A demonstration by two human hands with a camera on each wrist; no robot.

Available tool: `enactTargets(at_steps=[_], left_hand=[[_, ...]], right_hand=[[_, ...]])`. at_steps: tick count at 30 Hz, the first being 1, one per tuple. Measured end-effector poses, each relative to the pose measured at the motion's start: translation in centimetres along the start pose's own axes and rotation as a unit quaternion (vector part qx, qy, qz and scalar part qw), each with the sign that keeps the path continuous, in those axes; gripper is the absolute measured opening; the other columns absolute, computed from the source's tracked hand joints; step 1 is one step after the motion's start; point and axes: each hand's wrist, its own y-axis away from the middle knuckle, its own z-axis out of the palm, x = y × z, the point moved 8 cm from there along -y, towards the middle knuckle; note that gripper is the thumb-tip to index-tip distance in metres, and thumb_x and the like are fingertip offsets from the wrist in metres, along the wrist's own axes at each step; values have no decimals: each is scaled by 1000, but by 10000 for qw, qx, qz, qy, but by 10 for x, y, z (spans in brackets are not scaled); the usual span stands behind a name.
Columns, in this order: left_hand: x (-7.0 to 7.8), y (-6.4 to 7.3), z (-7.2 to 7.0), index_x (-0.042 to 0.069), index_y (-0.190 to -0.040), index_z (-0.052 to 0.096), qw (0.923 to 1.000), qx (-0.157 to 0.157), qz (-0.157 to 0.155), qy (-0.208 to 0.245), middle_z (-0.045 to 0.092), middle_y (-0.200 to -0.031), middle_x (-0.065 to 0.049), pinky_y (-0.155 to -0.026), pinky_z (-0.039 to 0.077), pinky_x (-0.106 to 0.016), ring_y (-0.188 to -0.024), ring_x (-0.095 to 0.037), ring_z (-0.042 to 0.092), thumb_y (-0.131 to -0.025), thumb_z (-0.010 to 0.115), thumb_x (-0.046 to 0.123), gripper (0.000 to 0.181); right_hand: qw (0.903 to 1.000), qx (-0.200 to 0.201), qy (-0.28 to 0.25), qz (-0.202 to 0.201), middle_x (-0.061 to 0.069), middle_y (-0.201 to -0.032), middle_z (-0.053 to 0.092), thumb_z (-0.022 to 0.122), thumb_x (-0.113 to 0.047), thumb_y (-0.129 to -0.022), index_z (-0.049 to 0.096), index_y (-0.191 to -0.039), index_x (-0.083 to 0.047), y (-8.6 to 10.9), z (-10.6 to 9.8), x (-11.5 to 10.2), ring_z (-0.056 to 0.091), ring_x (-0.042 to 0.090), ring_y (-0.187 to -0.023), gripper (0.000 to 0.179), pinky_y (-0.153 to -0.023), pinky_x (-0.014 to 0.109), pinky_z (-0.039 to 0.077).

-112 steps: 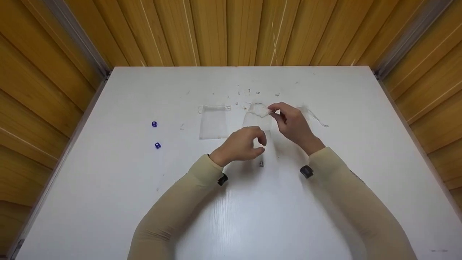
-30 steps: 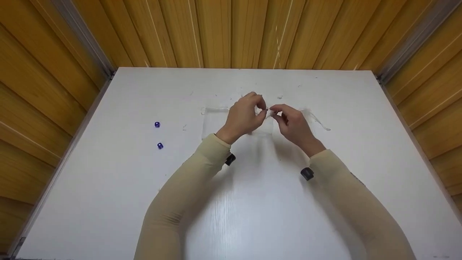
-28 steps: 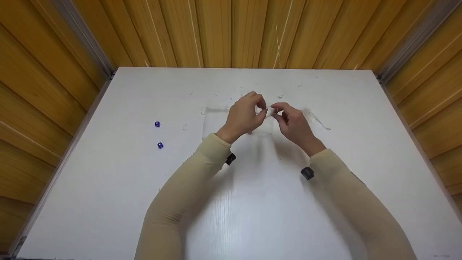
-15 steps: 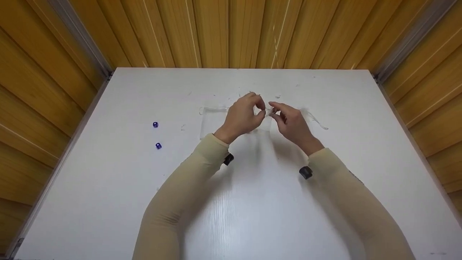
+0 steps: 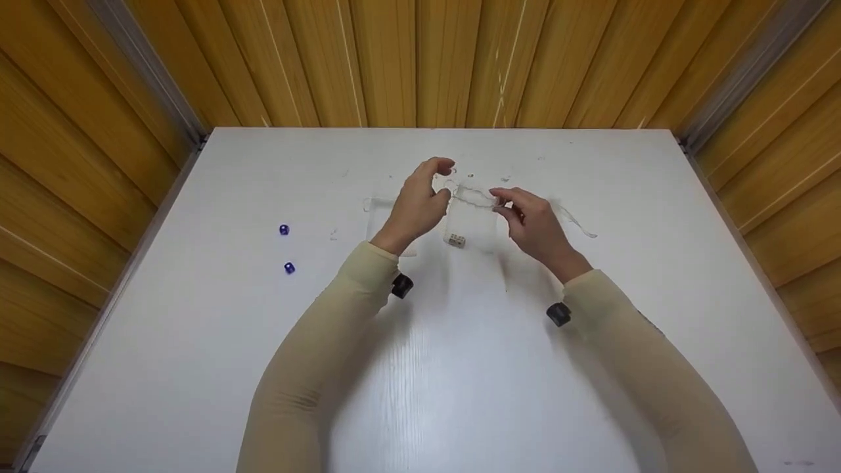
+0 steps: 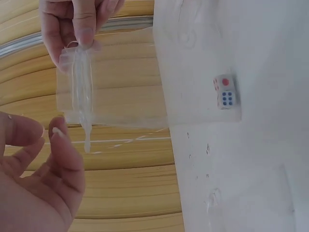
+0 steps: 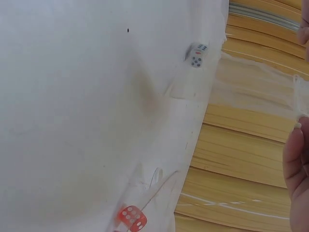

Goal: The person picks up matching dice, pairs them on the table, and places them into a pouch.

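My right hand (image 5: pixel 532 220) pinches the rim of a sheer drawstring pouch (image 5: pixel 478 223), whose mouth stands open in the head view. At the bottom of this pouch sits a white die (image 5: pixel 455 240); the left wrist view shows the die (image 6: pixel 225 92) with red and blue pips. Just left of the mouth is my left hand (image 5: pixel 417 207), thumb and forefinger apart, with nothing between them. The left hand partly covers a second sheer pouch (image 5: pixel 376 220). A third pouch's white cord (image 5: pixel 578 220) shows beyond my right hand; a red die (image 7: pixel 133 218) lies at it in the right wrist view.
Two blue dice (image 5: pixel 284 229) lie apart on the left of the white table (image 5: pixel 197 368). Small marks or scraps are scattered behind the pouches. A yellow slatted wall (image 5: pixel 447 59) rises at the table's far edge.
The white die, on the table earlier, is now in the pouch. My left hand went to the pouch's mouth, then drew back left. My right hand has kept its pinch on the rim.
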Motion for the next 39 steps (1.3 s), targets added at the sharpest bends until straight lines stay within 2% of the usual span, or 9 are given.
enactTargets(at_steps=[3,6,11,14,18,22,26,32,39], left_hand=[[-10,-1,5,9,-145,45,9987,-373,-310,141,52,-140,-11,-67,51,-26,-77,-19,63,-93,53,0,53],[-17,-1,8,8,-138,53,9973,-571,-439,164,58,-129,-9,-67,53,-25,-79,-20,65,-96,57,6,42],[-23,0,1,6,-112,69,9989,-283,-369,-88,65,-100,-3,-67,50,-25,-77,-16,59,-98,60,13,18],[-23,1,-4,5,-106,72,9993,-137,-299,-153,65,-95,-2,-68,47,-27,-78,-15,55,-97,61,12,16],[-23,2,-8,3,-103,73,9994,-101,-320,12,66,-94,-4,-68,47,-26,-79,-16,56,-96,62,11,15],[-23,2,-10,4,-103,72,9988,-105,-407,243,64,-92,-5,-68,47,-26,-80,-17,56,-95,62,11,14],[-23,3,-12,4,-104,70,9975,-100,-506,478,61,-87,-5,-65,46,-26,-77,-17,55,-94,63,8,13],[-24,6,-13,4,-105,69,9925,-202,-662,1006,60,-79,-7,-62,44,-27,-70,-18,55,-91,62,4,16],[-35,7,-15,2,-104,69,9941,-117,-613,886,63,-80,-6,-61,44,-27,-71,-19,58,-91,63,4,14]], right_hand=[[9999,0,-44,97,11,-93,67,64,7,-92,66,-120,4,0,0,3,48,12,-59,29,-54,19,38],[9997,-48,-87,226,12,-95,67,64,4,-93,65,-122,3,-1,0,5,50,11,-58,30,-53,17,40],[9952,-99,-528,818,11,-97,68,66,-3,-94,63,-126,3,1,1,16,52,12,-56,33,-49,17,42],[9860,-53,-975,1350,11,-98,69,67,-4,-93,67,-122,3,4,0,26,54,13,-54,29,-47,17,44],[9780,-27,-1178,1722,15,-99,70,68,-4,-93,71,-113,5,5,-5,29,55,14,-55,22,-48,15,44],[9826,-26,-940,1599,12,-90,71,68,-6,-93,73,-104,4,4,-11,30,55,14,-56,15,-51,15,43],[9898,-45,-703,1240,5,-79,69,71,-7,-91,74,-92,0,3,-16,31,53,12,-58,8,-53,16,41],[9869,6,-978,1281,8,-69,62,70,-6,-91,68,-77,2,2,-20,31,48,12,-58,16,-52,17,38],[9911,4,-568,1202,5,-69,62,71,-9,-91,69,-77,1,4,-23,39,47,13,-59,18,-53,17,37]])
